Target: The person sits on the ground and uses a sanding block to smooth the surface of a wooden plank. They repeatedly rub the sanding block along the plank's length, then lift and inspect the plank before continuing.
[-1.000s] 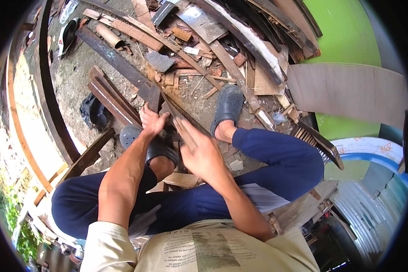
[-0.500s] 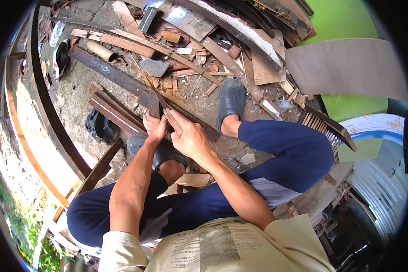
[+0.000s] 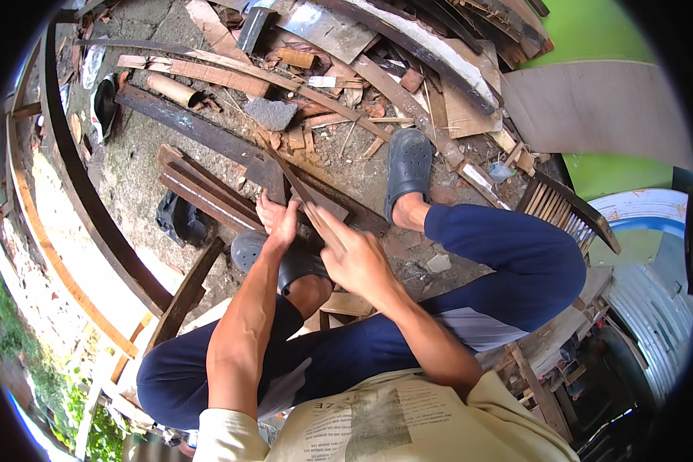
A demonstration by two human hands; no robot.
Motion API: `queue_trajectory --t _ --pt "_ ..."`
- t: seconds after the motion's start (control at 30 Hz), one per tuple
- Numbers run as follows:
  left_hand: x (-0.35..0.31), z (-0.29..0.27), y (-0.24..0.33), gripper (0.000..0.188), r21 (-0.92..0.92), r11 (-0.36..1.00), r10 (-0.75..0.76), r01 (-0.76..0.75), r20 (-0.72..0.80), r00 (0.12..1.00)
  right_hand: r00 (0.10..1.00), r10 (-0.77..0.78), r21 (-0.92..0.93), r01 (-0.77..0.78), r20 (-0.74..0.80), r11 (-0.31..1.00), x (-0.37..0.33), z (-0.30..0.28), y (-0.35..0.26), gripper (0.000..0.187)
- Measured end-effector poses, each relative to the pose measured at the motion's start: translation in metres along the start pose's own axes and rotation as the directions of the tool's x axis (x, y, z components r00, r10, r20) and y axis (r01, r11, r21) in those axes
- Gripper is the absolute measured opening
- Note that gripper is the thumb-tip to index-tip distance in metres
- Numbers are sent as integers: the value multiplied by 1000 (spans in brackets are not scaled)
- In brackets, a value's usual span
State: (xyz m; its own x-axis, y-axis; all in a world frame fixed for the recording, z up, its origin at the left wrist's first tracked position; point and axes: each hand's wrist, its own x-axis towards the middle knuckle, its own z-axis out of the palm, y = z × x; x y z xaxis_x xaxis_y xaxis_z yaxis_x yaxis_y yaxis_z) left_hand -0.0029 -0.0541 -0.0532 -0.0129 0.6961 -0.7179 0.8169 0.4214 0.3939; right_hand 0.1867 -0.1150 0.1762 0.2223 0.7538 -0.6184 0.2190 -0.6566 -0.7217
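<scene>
My right hand (image 3: 354, 264) is closed round the pale wooden handle of a narrow tool (image 3: 325, 229). Its thin dark blade, seen almost edge-on, runs forward and left; I cannot make out the exact kind of tool. The blade lies against the near end of a dark wooden plank (image 3: 200, 131), which stretches away to the far left on the ground. At that end my left hand (image 3: 277, 219) grips the plank, fingers at its edge, close beside the blade. Reddish-brown wooden strips (image 3: 204, 192) lie just left of the hands.
My clogs, the left one (image 3: 300, 266) and the right one (image 3: 408, 165), flank the work. Scrap boards (image 3: 415, 61) and a grey stone (image 3: 272, 114) lie ahead. A black plastic bag (image 3: 178, 218) is at left, a slatted wooden piece (image 3: 562, 208) at right.
My right hand has drawn the tool back toward my body and slightly right. My left hand keeps its place at the plank's end. The whole view has shifted a little.
</scene>
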Motion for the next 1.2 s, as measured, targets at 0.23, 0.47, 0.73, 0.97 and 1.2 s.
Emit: queue_trajectory --t 0.23,0.47,0.73,0.97,1.2 --pt "-1 -7 19 113 -19 1000 -13 13 -11 1000 979 -145 72 157 -143 985 -25 -7 43 68" --pt "-2 -9 17 115 -32 999 6 -7 -27 1000 989 -112 49 117 -100 992 -1 12 59 69" --pt "-1 -4 11 116 -10 1000 -3 2 -65 998 982 -157 199 175 -104 964 -74 -29 65 57" --pt "0 -1 26 112 -3 993 -114 115 -110 987 995 36 150 -50 92 987 -68 -44 60 52" --pt "16 -15 55 77 -155 986 -120 59 -419 900 992 1 182 22 -126 983 -56 -15 64 39"
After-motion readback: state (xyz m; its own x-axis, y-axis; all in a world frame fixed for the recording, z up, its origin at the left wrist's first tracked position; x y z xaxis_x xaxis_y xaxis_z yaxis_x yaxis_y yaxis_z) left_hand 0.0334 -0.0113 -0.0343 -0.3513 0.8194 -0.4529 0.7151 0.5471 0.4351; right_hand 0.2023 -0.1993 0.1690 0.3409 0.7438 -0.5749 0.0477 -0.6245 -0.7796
